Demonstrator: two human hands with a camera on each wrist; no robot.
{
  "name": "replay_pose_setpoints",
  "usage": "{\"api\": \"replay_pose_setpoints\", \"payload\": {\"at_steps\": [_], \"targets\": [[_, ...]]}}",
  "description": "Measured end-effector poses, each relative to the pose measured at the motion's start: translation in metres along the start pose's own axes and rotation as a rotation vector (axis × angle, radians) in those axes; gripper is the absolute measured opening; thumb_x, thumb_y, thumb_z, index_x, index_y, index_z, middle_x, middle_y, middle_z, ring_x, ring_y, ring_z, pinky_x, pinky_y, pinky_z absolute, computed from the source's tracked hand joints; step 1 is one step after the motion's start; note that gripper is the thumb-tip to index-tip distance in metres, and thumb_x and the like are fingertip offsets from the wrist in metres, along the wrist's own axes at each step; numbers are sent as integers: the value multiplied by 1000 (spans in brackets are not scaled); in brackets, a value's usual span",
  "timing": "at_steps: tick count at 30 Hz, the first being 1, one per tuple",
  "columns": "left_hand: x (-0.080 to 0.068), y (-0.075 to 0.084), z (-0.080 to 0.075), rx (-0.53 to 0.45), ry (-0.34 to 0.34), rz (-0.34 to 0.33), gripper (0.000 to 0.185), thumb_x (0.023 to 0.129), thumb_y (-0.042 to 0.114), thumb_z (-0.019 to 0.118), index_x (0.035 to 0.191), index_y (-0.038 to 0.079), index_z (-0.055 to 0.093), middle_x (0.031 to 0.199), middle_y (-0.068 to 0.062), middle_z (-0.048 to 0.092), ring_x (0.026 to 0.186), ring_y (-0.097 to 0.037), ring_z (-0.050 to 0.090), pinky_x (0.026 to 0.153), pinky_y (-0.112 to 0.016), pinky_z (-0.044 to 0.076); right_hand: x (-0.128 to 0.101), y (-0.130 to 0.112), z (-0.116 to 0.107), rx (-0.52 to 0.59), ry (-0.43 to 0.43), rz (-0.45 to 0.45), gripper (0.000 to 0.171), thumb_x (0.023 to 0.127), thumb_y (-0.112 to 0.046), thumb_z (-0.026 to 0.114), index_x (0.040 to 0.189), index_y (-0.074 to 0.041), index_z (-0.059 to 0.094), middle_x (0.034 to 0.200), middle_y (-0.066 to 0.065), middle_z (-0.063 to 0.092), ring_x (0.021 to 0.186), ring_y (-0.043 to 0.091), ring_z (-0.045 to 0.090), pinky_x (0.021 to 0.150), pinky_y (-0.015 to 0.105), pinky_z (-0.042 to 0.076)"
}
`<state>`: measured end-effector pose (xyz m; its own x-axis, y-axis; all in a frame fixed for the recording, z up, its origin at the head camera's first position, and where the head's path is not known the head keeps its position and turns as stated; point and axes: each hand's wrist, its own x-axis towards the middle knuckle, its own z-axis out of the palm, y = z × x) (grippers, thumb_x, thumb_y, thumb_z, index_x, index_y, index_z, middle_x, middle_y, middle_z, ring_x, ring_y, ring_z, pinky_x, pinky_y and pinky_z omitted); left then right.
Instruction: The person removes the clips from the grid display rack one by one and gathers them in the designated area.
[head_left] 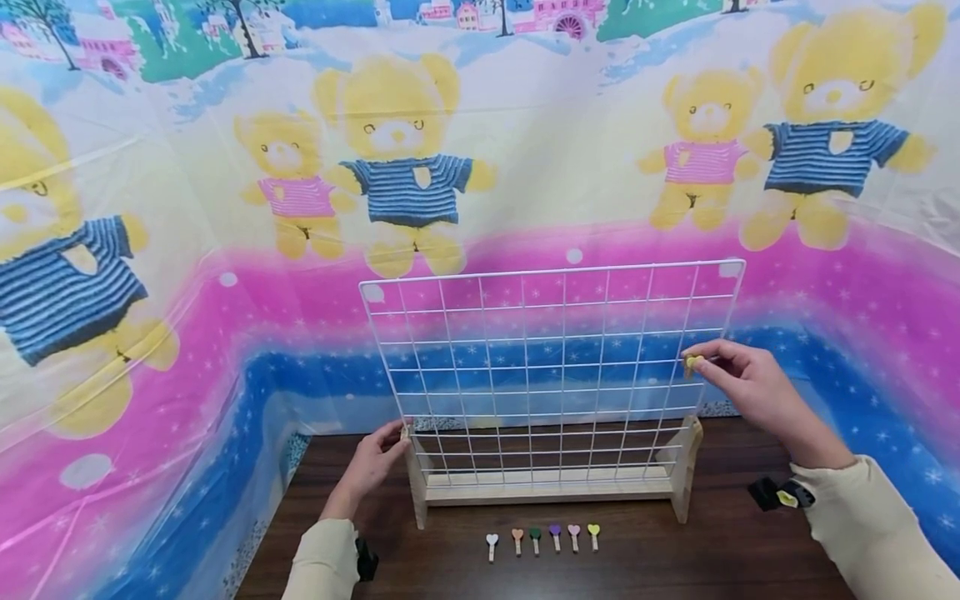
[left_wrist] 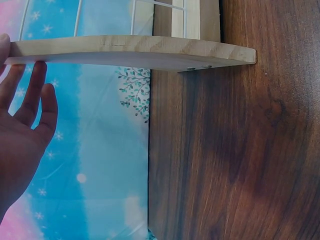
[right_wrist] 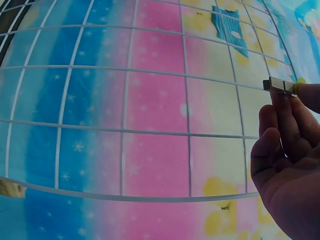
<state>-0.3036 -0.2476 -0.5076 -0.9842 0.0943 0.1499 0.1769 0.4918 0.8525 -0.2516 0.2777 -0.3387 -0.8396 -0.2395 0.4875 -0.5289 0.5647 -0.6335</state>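
A white wire grid stands upright in a wooden stand on the table. Near the grid's right edge my right hand pinches a small wooden clothespin with a yellow heart between thumb and fingertip. The clothespin is at a grid wire; I cannot tell whether it grips it. My left hand holds the top of the stand's left side piece, thumb on one face and fingers on the other.
In front of the stand lies a row of several heart clothespins: white, orange, green, purple, pink and yellow. A printed bear cloth hangs behind the dark wooden table.
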Motion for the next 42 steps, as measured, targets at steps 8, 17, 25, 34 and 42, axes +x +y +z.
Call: {"api": "replay_pose_setpoints", "payload": {"at_steps": [8, 17, 25, 34, 42], "targets": [[1, -2, 1, 2, 6, 7, 39, 96, 13, 57, 135, 10, 53, 120, -16, 59, 110, -31, 54, 84, -42, 49, -10, 13, 22, 60, -56, 8, 16, 96, -10, 57, 108, -5, 65, 93, 8, 65, 65, 11, 53, 51, 26, 42], [2, -2, 0, 2, 1, 0, 39, 96, 13, 56, 135, 11, 53, 121, -15, 59, 110, -30, 54, 85, -42, 49, -26, 36, 52, 95, -153, 79, 13, 93, -11, 61, 105, -8, 65, 86, 6, 63, 66, 12, 52, 53, 27, 43], [2, -4, 0, -34, -14, 16, 40, 96, 12, 56, 136, 9, 51, 121, -17, 58, 110, -31, 54, 82, -40, 49, -44, 63, 81, 77, -208, 144, 11, 90, -19, 66, 99, -13, 67, 83, 4, 63, 69, 12, 56, 57, 28, 46], [1, -3, 1, -6, 1, 15, 40, 97, 14, 56, 136, 9, 52, 120, -16, 59, 109, -31, 55, 83, -42, 49, -69, 93, 117, 126, -299, 195, 12, 90, -23, 66, 97, -14, 69, 90, -1, 62, 79, 9, 56, 65, 28, 48], [2, -2, 0, -16, 0, 7, 39, 96, 14, 56, 135, 11, 53, 120, -16, 59, 109, -30, 55, 84, -42, 49, -87, 118, 148, 160, -326, 144, 6, 87, -13, 68, 91, -10, 68, 84, -4, 62, 74, 5, 54, 63, 26, 47]]}}
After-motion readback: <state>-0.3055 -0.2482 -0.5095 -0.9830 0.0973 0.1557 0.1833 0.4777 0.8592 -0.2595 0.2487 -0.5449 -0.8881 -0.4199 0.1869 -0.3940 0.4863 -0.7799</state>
